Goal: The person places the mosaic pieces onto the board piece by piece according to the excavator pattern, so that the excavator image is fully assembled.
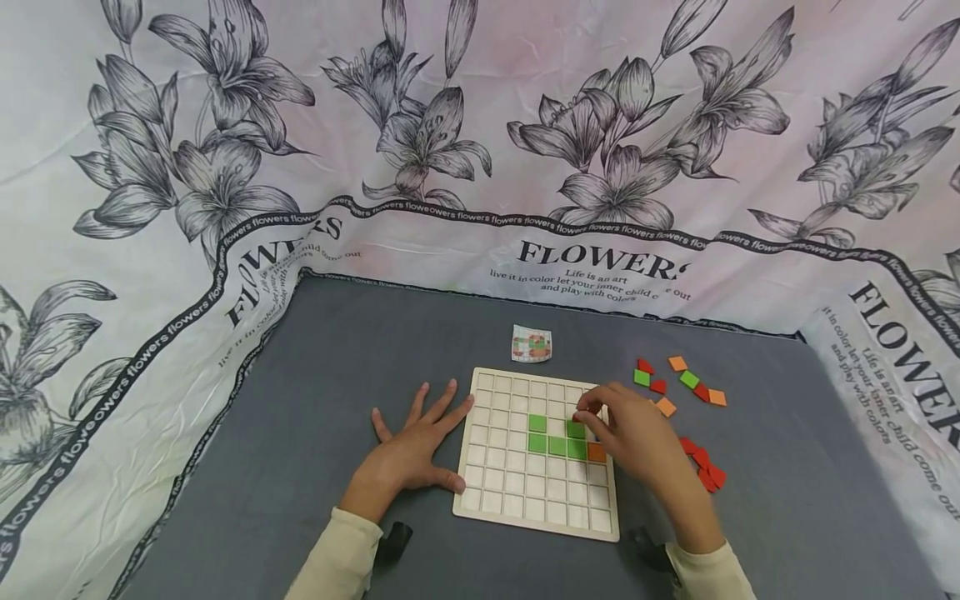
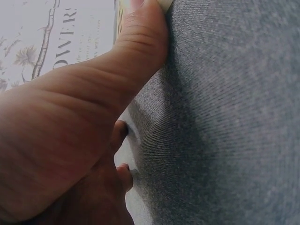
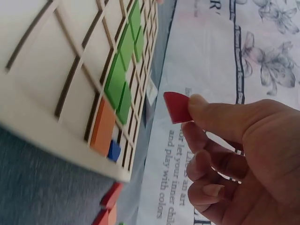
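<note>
The right hand (image 1: 633, 429) is over the right part of a pale gridded board (image 1: 487, 502). In the right wrist view its thumb and a finger pinch a red piece (image 3: 177, 107) with one curved edge, held clear of the board. Several green squares (image 1: 557, 446) and an orange square (image 1: 596, 452) lie in the grid; a blue piece (image 3: 114, 151) shows beside the orange one in the right wrist view. The left hand (image 1: 411, 450) rests with fingers spread at the board's left edge, its thumb touching the lower left edge.
A small card with a coloured pattern (image 1: 532, 343) lies behind the board. Right of the board are loose orange (image 1: 678, 363), green (image 1: 689, 379) and red pieces (image 1: 701, 457) on the grey cloth (image 1: 337, 350). A flower-printed white sheet (image 1: 450, 250) surrounds the surface.
</note>
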The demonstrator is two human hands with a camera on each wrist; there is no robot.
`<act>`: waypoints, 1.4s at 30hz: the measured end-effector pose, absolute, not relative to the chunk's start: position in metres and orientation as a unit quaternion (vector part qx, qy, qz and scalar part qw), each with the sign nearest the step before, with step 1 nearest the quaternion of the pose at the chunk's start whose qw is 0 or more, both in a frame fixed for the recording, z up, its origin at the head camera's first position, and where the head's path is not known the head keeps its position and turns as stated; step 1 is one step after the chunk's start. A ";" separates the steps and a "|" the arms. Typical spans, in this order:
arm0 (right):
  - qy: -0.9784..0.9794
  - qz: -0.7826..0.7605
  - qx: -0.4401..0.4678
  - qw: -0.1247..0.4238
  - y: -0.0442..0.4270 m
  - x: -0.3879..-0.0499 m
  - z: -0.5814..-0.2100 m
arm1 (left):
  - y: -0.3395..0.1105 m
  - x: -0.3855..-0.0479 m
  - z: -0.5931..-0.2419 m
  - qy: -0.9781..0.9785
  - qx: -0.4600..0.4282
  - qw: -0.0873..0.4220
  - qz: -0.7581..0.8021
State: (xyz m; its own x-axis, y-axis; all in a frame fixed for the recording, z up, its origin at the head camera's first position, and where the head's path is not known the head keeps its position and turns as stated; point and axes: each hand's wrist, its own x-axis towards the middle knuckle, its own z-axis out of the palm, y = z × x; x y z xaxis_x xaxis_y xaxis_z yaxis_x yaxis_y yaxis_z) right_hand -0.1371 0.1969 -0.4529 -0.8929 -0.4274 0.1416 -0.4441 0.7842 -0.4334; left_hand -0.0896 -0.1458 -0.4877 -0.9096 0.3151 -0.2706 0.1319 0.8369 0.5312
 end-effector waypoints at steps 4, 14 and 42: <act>-0.941 0.251 0.229 -0.005 0.188 -0.140 -0.456 | -0.145 -0.089 -0.488 0.943 0.116 0.178 0.255; -0.945 0.232 0.227 -0.028 0.179 -0.141 -0.465 | -0.145 -0.089 -0.488 0.945 0.117 0.176 0.251; -0.936 0.243 0.250 -0.049 0.176 -0.146 -0.471 | -0.149 -0.092 -0.508 0.941 0.129 0.148 0.274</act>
